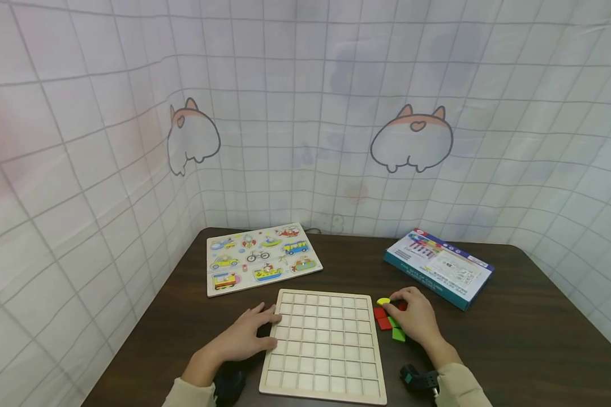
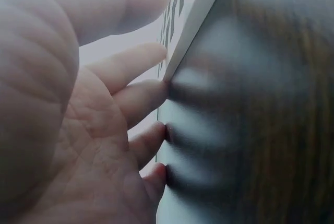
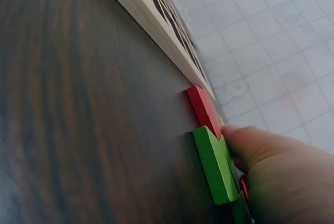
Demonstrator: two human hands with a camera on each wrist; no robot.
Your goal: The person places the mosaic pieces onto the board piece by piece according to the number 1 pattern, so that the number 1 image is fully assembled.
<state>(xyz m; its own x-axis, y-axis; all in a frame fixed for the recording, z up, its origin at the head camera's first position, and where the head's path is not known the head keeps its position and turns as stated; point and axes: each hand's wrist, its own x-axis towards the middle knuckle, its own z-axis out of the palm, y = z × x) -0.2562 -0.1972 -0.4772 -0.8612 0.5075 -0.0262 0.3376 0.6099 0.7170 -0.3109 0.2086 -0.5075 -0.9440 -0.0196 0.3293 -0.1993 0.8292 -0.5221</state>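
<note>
A wooden grid board (image 1: 322,343) with bare square cells lies in front of me. My left hand (image 1: 246,334) rests at its left edge, fingers spread, with fingertips at the rim; the left wrist view shows that board edge (image 2: 195,23) beside the fingers. Just right of the board, my right hand (image 1: 414,316) pinches a yellow rounded piece (image 1: 383,302) between thumb and index finger. Below those fingers lie red pieces (image 1: 384,323) and green pieces (image 1: 398,334). In the right wrist view, the thumb (image 3: 261,143) is behind a red piece (image 3: 202,110) and a green block (image 3: 215,169).
A picture puzzle board (image 1: 259,257) with vehicles lies at the back left of the dark table (image 1: 519,339). At the back right is a flat teal-and-white box (image 1: 440,268). Dark wrist devices sit by both wrists. A grid-patterned curtain (image 1: 295,73) surrounds the table.
</note>
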